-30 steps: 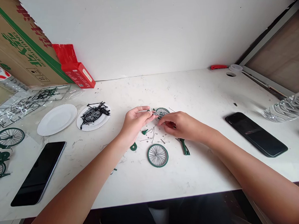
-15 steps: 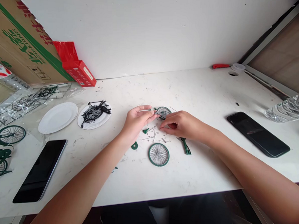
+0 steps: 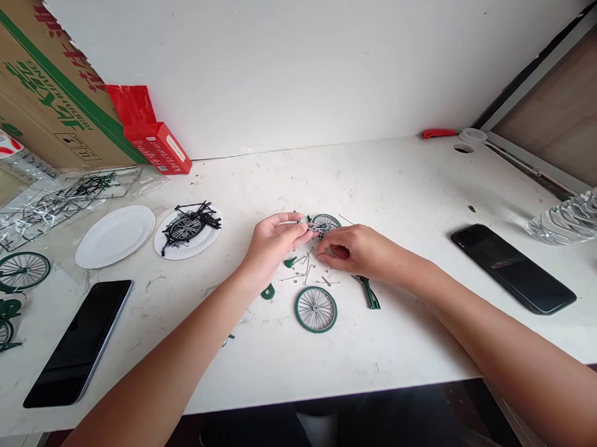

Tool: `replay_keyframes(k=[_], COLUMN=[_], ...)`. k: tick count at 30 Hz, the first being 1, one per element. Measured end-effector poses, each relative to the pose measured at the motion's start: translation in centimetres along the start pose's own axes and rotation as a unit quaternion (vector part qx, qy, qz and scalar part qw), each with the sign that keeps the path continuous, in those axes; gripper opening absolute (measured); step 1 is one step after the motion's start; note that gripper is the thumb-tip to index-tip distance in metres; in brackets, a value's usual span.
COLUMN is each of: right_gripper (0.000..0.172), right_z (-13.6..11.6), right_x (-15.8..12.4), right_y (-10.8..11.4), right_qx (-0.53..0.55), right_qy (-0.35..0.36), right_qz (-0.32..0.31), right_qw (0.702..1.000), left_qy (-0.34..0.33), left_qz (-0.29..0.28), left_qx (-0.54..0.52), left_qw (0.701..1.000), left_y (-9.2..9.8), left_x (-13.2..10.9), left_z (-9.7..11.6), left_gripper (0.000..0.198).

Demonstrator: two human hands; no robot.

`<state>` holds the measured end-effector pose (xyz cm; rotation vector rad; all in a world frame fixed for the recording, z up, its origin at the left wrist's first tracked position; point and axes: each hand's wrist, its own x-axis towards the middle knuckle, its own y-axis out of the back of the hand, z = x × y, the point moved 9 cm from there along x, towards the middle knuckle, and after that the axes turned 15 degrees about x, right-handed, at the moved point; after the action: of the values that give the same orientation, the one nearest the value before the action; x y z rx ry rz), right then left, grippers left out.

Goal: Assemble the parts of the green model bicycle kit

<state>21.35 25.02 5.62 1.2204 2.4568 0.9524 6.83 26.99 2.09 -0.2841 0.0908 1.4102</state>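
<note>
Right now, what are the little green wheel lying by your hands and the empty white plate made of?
Green wheel: probably a plastic rim, matte green, with thin silvery spokes that could be metal or painted plastic. Empty white plate: looks like paper, matte white, with a fluted rim.

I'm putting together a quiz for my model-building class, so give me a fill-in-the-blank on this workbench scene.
1. The plate of black model parts lies to the ____ of the empty plate.
2. The left hand and right hand meet just beyond a loose wheel whose tyre is ____.
3. The number of dark phones on the table is ____.
Missing words: right; green; two.
</note>
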Motion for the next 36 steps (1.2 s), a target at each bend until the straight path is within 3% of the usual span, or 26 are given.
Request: replay_keyframes(k=[5,11,15,23,36], right_gripper=[0.014,0.019,0.019,0.015,0.015], right_z=[-1.3,-2.0,-1.8,-2.9,-1.7], right_x=[-0.1,-0.6,-0.7,-0.6,-0.3], right_y=[0.6,2.5,3.3,3.2,2.5], right_qx=[0.054,0.103,0.102,0.094,0.111], right_qy=[0.018,0.065,0.062,0.099,0.062], right_qz=[0.037,0.150,0.187,0.180,0.148], right_qw=[0.998,0.981,0.975,0.974,0.981], left_qy=[0.000,0.002,0.011,0.007,0.013], left_qz=[0.002,-0.005,-0.008,-0.025,-0.024], left_qx=[-0.007,0.007,-0.001,0.013,0.012], left_qw=[1.000,1.000,1.000,1.000,1.000], left_y=[-0.1,-0.2,-0.2,-0.3,-0.4], left_x=[-0.1,-0.2,-0.2,-0.1,-0.3], left_z=[0.2,0.2,-0.1,-0.4,-0.2], left_gripper=[0.023,0.027,0.027,0.033,0.027])
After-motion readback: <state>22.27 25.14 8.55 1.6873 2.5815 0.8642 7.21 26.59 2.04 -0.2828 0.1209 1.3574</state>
